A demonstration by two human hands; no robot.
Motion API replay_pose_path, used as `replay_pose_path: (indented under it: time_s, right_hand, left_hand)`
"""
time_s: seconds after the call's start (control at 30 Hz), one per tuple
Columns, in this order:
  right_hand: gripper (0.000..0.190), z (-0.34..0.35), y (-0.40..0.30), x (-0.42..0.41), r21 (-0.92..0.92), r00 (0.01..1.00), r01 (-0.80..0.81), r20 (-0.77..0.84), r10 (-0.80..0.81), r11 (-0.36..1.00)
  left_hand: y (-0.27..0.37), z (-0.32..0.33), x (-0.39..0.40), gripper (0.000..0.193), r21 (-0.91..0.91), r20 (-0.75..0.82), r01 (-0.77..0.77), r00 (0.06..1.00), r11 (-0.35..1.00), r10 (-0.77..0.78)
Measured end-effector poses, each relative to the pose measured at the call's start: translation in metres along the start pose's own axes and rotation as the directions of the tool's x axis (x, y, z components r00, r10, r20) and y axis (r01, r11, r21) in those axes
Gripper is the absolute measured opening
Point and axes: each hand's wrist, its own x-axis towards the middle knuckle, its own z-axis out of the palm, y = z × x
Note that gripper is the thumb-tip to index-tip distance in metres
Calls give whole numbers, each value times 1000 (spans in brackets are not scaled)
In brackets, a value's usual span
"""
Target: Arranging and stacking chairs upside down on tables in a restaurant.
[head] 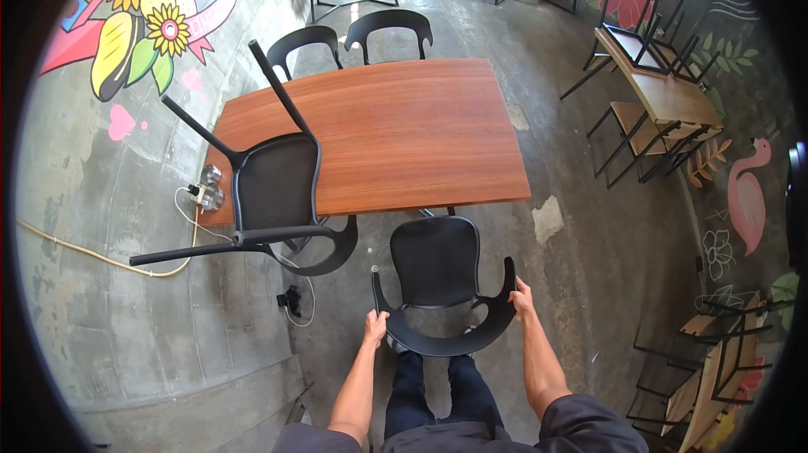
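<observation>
A black chair (435,261) stands upright on the floor before me, its seat towards the near edge of a wooden table (416,131). My left hand (377,327) grips the left arm of its curved backrest, and my right hand (521,299) grips the right arm. To the left, a second black chair (278,181) lies upside down on the table's left part, its legs pointing up and out and its curved backrest hanging past the near edge. Two more black chairs, one at the left (304,42) and one at the right (391,23), stand at the table's far side.
Metal containers (211,188) and a power strip (197,194) sit at the table's left edge, by a painted concrete wall. A white cable (314,301) and black adapter (290,298) lie on the floor at left. Tables with stacked chairs stand along the right wall (682,99).
</observation>
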Motion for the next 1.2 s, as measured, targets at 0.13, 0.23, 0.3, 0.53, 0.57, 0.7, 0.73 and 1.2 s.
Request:
replay_pose_path:
  time_s: [0.13, 0.23, 0.3, 0.53, 0.57, 0.7, 0.73, 1.2]
  right_hand:
    - [57, 0, -5, 8, -394, 994, 77, -43, -102, 916]
    - [58, -3, 2, -2, -764, 943, -6, -219, -250, 646]
    - [63, 27, -11, -22, -789, 899, -1, -269, -345, 615]
    - [47, 82, -34, -91, -909, 902, 2, -178, -393, 417]
    - [44, 88, -29, -95, -885, 907, 65, -140, -397, 461]
    - [31, 108, -8, -104, -799, 924, 150, -96, -371, 582]
    - [30, 127, -4, -109, -786, 926, 161, -89, -367, 597]
    - [74, 434, -84, -140, -222, 749, 655, 61, -660, 722]
  left_hand:
    - [-6, -3, 16, 48, 51, 32, -31, 999, 998, 29]
    - [29, -15, -2, 58, -204, 54, 72, 997, 976, -62]
    - [37, -54, -20, 57, -462, 44, 113, 994, 880, -104]
    - [66, -208, -54, 37, -705, -349, -213, 934, 676, -70]
    - [69, -235, -52, 38, -689, -441, -296, 895, 662, -59]
    - [97, -324, -6, 51, -540, -644, -479, 764, 691, 27]
    - [100, -349, 6, 56, -423, -741, -587, 663, 691, 110]
    - [196, -468, 70, 46, -501, -373, -682, 725, 532, 579]
